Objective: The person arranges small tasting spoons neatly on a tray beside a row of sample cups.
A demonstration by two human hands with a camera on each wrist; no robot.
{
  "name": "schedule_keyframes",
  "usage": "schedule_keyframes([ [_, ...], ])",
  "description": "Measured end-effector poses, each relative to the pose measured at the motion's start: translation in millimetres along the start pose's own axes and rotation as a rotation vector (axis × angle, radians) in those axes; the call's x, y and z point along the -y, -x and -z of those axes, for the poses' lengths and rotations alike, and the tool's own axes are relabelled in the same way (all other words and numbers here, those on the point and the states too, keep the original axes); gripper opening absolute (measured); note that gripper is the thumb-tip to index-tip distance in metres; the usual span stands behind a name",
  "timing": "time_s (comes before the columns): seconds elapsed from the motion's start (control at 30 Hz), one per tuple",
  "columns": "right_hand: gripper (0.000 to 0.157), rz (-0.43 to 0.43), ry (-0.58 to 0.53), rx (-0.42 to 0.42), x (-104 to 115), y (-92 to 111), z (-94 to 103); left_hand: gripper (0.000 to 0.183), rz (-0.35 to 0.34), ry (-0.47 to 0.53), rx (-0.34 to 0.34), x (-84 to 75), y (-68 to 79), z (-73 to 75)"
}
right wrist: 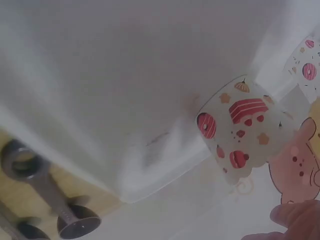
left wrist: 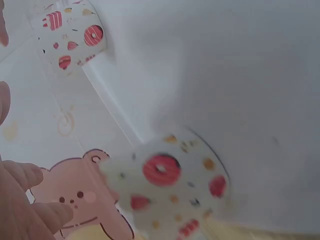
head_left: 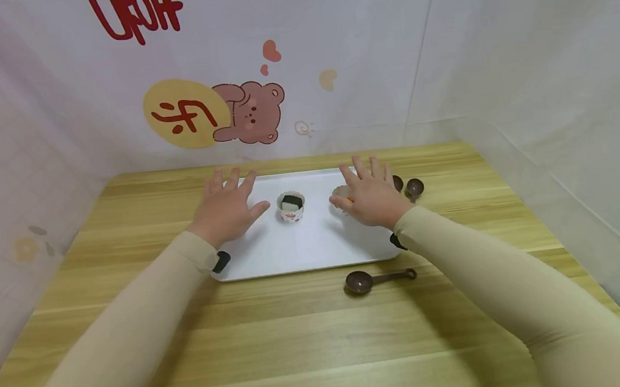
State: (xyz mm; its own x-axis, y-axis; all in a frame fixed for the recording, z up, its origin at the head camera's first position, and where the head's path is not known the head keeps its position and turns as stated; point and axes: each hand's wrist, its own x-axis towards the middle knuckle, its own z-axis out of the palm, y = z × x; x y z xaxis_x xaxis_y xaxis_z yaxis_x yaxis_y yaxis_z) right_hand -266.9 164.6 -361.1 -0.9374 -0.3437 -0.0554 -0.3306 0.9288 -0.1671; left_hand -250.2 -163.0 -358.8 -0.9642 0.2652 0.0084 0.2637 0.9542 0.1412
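Note:
A white tray point(head_left: 298, 250) lies on the wooden table, and both hands hover over its two ends, fingers spread. Right of my left hand point(head_left: 225, 210) stands a paper baking cup point(head_left: 292, 216) holding a black and white piece that resembles sushi. My right hand point(head_left: 375, 199) partly hides a second paper cup point(right wrist: 245, 130), which has something orange in it. Cake and doughnut prints cover both cups. Neither hand grips anything; in the left wrist view, some fingers point(left wrist: 22, 175) show at the left edge.
A brown measuring spoon point(head_left: 359, 282) lies in front of the tray, its handle pointing right. Smaller brown spoons point(head_left: 414, 187) lie beyond the tray's right end, partly behind the right hand. White printed cloth point(head_left: 363, 109) encloses the table at the back and sides.

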Motion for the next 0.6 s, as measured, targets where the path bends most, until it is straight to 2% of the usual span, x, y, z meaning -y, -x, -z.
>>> schedule_keyframes([
  [0.23, 0.091, -0.009, -0.026, -0.010, -8, 4, 0.1, 0.083, 0.000, 0.019, -0.019, 17.9, 12.3, 2.9],
  [0.47, 0.090, -0.015, -0.057, -0.013, -15, 9, -1.9, 0.085, 0.003, 0.054, 0.004, 29.3, 25.5, 7.4],
  [0.6, 0.085, -0.008, -0.043, 0.002, -19, 14, -1.0, 0.085, 0.001, 0.055, 0.014, 33.9, 32.9, 10.5],
])
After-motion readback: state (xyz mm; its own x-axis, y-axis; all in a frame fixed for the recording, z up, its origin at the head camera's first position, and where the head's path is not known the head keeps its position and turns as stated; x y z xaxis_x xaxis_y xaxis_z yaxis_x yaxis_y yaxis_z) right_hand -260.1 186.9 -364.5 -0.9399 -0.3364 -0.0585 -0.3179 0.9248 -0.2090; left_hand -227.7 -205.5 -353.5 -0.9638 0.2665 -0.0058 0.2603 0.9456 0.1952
